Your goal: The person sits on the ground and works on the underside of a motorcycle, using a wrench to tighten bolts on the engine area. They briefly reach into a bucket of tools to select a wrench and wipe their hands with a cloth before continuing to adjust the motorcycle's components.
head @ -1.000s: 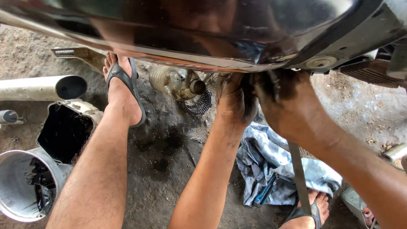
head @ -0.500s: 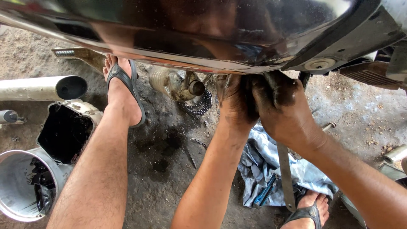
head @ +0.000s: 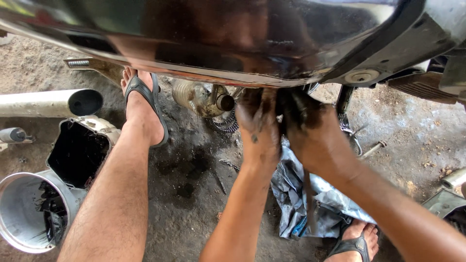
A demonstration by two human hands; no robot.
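Both my hands are smeared with dark oil and reach up under the glossy black body of a motorcycle (head: 272,39). My left hand (head: 259,128) presses against parts under the body's edge, and its fingertips are hidden there. Touching it on the right, my right hand (head: 315,138) is closed around a long dark tool (head: 309,204) that hangs down below the wrist. The underside parts both hands touch are in shadow.
My left foot in a flip-flop (head: 143,111) rests on oily dirt ground, my right foot (head: 357,240) by a crumpled grey-blue cloth (head: 296,187). At left lie a metal pipe (head: 43,103), a black oil pan (head: 77,153) and a round metal bucket (head: 26,216). A dirty plastic bottle (head: 196,97) lies under the bike.
My right hand has shifted left against my left hand, and the hanging tool swung left with it. The left hand has stayed under the body's edge.
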